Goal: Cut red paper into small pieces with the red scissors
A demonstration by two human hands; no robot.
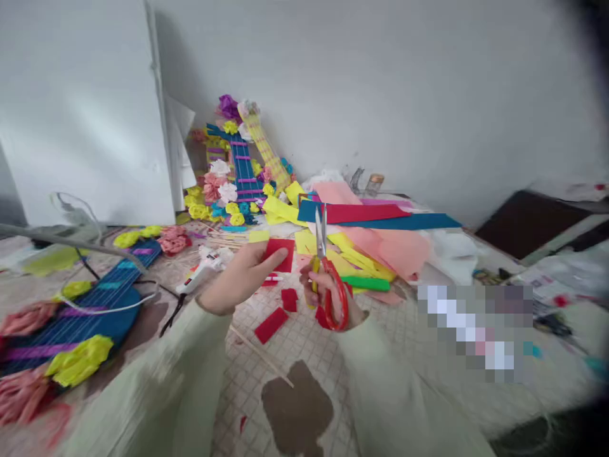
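- Left hand, near frame centre, has thumb and fingers pinched shut on a red paper piece.
- Right hand, at its 3 o'clock, has fingers curled through the loops of red-handled scissors.
- The scissors' long axis stands upright, tips toward 12 o'clock, blades slightly apart, just beside the paper.
- A clean cut likely needs the paper held taut and fed deep between the blades.

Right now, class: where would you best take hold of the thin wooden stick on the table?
Pinch the wooden stick near its lower-right end, from above, across its width: it lies flat, and its other end sits by the left sleeve.
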